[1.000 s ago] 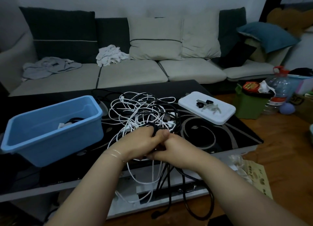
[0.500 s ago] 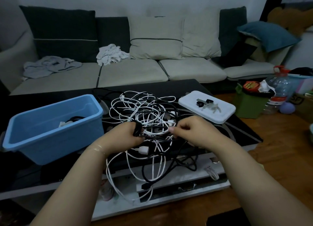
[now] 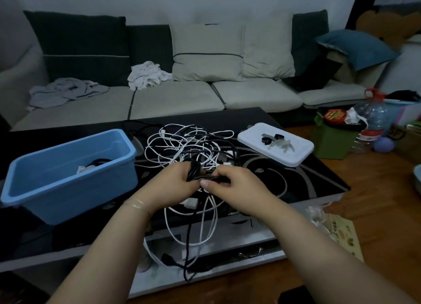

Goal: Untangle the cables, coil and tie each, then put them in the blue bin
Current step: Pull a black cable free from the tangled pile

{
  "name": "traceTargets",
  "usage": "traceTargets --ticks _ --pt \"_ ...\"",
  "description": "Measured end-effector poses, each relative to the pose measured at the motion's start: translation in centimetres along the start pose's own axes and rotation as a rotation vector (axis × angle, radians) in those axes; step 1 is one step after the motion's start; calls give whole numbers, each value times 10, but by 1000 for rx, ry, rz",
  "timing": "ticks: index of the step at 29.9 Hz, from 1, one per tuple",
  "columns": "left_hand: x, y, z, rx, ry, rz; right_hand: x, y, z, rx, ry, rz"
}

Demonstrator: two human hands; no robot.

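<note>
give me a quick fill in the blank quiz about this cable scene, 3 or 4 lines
1. Both hands grip a coiled ____ cable above the tangle.
2. The bin on the table's left side is ____ in colour.
3. The cable ties lie on a white ____ to the right of the tangle.
4. The left hand and right hand work in front of a pile of mostly ____ cables.

Missing words: black; blue; lid; white

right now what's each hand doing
Left hand: grips a coiled black cable.
Right hand: pinches the same black cable.
</note>
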State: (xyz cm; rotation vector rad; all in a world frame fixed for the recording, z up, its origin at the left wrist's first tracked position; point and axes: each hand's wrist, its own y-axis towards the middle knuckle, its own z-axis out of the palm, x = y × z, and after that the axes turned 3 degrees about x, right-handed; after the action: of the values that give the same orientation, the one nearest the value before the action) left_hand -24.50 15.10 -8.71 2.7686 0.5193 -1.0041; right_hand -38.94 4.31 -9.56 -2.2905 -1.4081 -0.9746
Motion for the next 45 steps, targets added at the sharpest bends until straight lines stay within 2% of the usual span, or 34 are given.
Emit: traceTargets --ticks 3,9,16,20,23,26,28,32,36,40,42,45 --pt "1 -1 3 69 81 13 -3 0 1 33 -69 46" --pt "-5 -1 3 -34 126 -2 -3 3 -1 -31 -239 -78" --pt "-7 -2 3 -71 63 -37 -7 0 -3 -104 -379 49" --pt "-8 -4 -1 15 -115 -50 -9 2 -4 -216 -190 20" --pt "-11 -7 -5 67 -232 -50 -12 4 -9 -112 -12 -40" --pt "-11 -8 -7 82 -407 -116 -12 3 -14 28 42 -100" --pt "-9 -7 -8 86 -499 -178 -9 1 -12 60 77 -106" --pt "-7 -6 -7 147 -544 -194 -4 -1 -13 -20 -92 -51" --pt "-12 -11 -10 372 -587 -114 2 -1 -17 -135 -183 -65" --pt "-12 -14 -12 536 -775 -18 -1 0 -14 -177 -157 -49" --pt "-13 -13 -11 558 -903 5 -4 3 -14 -144 -44 -40" --pt "-17 -11 -8 554 -1116 -2 -4 7 -12 -33 310 -50"
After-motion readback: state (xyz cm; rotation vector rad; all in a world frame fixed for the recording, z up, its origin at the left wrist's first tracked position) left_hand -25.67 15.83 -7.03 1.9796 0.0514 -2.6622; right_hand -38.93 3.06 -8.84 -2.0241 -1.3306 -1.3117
